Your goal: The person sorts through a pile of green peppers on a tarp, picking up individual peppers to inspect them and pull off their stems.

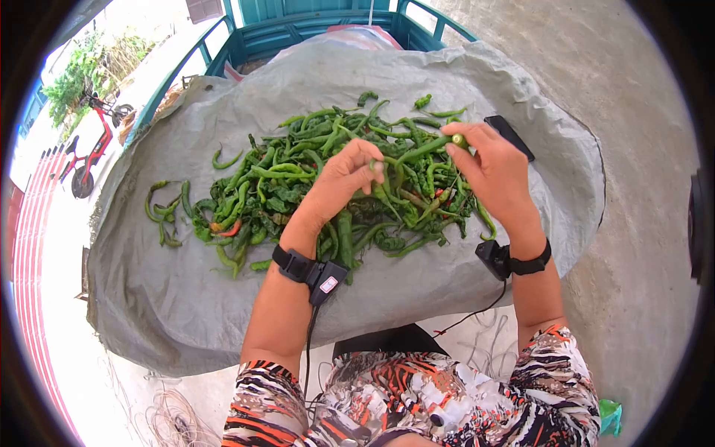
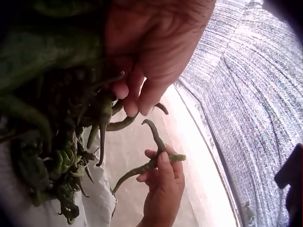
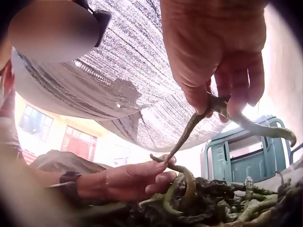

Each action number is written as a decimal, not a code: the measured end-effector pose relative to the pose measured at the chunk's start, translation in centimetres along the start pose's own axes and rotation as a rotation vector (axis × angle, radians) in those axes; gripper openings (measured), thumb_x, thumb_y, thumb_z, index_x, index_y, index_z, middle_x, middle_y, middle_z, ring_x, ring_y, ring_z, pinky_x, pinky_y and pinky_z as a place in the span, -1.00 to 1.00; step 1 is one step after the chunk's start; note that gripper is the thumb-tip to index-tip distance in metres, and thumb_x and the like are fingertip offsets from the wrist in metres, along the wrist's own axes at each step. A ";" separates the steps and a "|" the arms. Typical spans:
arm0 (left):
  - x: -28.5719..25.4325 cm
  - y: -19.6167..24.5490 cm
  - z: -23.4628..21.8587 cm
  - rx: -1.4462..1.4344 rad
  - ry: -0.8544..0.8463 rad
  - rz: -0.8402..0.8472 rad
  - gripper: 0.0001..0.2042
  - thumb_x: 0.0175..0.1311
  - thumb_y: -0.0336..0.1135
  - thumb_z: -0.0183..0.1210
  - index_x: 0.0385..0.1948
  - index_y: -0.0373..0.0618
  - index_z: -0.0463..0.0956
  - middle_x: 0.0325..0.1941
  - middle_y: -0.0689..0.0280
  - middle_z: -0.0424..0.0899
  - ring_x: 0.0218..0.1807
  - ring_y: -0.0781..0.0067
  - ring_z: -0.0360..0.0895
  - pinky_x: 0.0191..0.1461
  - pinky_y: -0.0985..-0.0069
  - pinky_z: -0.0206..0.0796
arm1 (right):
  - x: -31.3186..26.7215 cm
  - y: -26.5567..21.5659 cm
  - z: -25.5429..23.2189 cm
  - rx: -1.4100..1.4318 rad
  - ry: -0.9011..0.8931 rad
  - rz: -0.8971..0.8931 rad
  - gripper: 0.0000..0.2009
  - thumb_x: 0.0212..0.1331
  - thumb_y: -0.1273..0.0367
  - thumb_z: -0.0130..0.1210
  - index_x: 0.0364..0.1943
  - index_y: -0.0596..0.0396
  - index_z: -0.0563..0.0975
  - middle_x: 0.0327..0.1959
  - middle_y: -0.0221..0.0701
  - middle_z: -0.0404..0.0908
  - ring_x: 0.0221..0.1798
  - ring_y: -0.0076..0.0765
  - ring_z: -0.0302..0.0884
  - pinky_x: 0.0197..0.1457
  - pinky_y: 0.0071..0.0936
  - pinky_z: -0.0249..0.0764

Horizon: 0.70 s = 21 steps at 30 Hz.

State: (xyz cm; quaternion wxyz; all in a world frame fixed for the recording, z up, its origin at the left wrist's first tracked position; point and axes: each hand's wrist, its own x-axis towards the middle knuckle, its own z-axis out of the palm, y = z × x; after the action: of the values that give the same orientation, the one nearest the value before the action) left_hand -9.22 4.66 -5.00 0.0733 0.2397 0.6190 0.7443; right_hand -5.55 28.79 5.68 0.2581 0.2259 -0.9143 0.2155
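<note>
My right hand [image 1: 495,175] pinches two green peppers that cross between thumb and fingers; the left wrist view shows that hand [image 2: 163,194] with the peppers [image 2: 139,170] sticking out. Just left of it, my left hand [image 1: 335,182] has thumb and fingertips together over the pile of green peppers [image 1: 283,171]. Seen from the right wrist, the left hand [image 3: 123,182] pinches a curved pepper [image 3: 189,184], and the thin end of a pepper [image 3: 189,127] in my right hand [image 3: 218,56] reaches its fingertips.
The pile lies on a grey sheet [image 1: 186,305] spread over a blue-green cart [image 1: 275,33]. A black phone [image 1: 510,138] is beside my right hand. A few peppers [image 1: 165,212] lie apart at the left, and a red scooter [image 1: 95,153] stands beyond the sheet.
</note>
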 end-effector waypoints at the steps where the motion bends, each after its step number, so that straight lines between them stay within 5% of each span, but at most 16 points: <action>1: -0.1 0.1 0.0 -0.008 0.021 0.004 -0.90 0.42 -0.36 0.08 -0.12 -0.01 0.40 -0.27 0.41 0.57 -0.36 0.66 0.40 -0.20 0.66 0.28 | 0.3 0.2 -0.1 -0.042 0.031 -0.021 -0.80 0.21 0.29 0.17 -0.09 -0.17 0.62 -0.23 -0.44 0.65 -0.40 -0.27 0.62 -0.33 -0.39 0.47; 7: 0.0 -0.3 -0.4 -0.060 0.169 0.030 -0.89 0.49 -0.25 -0.01 -0.09 0.01 0.32 -0.16 0.32 0.63 -0.36 0.63 0.42 -0.18 0.61 0.31 | 2.6 1.9 2.3 -0.047 0.227 0.018 -0.75 0.16 0.34 0.19 -0.05 -0.09 0.58 -0.06 -0.35 0.59 -0.30 -0.24 0.62 -0.20 -0.36 0.51; 10: 0.0 0.0 -0.4 -0.162 0.197 0.034 -0.89 0.50 -0.26 -0.05 -0.08 0.01 0.31 -0.12 0.29 0.62 -0.33 0.61 0.42 -0.14 0.58 0.32 | 1.7 1.6 3.6 0.172 0.136 0.054 -0.67 0.15 0.36 0.18 0.03 -0.04 0.54 -0.01 -0.29 0.56 -0.27 -0.27 0.61 -0.14 -0.36 0.51; 14: -0.2 0.3 -0.1 -0.238 0.125 0.077 -0.89 0.51 -0.27 -0.05 -0.06 0.02 0.30 -0.09 0.24 0.59 -0.27 0.58 0.42 -0.09 0.56 0.32 | -0.3 -0.7 5.3 0.481 -0.223 0.202 -0.64 0.13 0.32 0.22 0.03 0.05 0.53 -0.17 -0.29 0.63 -0.36 -0.36 0.56 -0.20 -0.39 0.48; 17: -0.3 0.7 0.0 -0.247 0.063 0.079 -0.86 0.49 -0.28 -0.03 -0.03 0.03 0.29 -0.08 0.22 0.59 -0.25 0.57 0.44 -0.09 0.58 0.31 | -1.3 -0.7 7.2 0.622 -0.296 0.245 -0.65 0.13 0.30 0.23 -0.01 0.11 0.54 -0.31 -0.30 0.65 -0.39 -0.42 0.55 -0.25 -0.40 0.45; 21: -0.6 1.8 0.9 -0.234 0.050 0.079 -0.68 0.45 -0.28 0.03 0.17 0.00 0.24 -0.09 0.24 0.59 -0.24 0.59 0.45 -0.09 0.60 0.31 | -0.3 -0.1 6.1 0.538 -0.411 0.259 -0.62 0.13 0.31 0.21 0.04 0.14 0.51 -0.35 -0.30 0.65 -0.37 -0.43 0.57 -0.26 -0.42 0.46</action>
State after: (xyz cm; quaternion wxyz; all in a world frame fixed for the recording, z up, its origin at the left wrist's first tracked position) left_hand -7.91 4.79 -3.31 0.0558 0.2351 0.5197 0.8195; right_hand -7.52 25.66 0.84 -0.0290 0.2066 -0.8788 0.4292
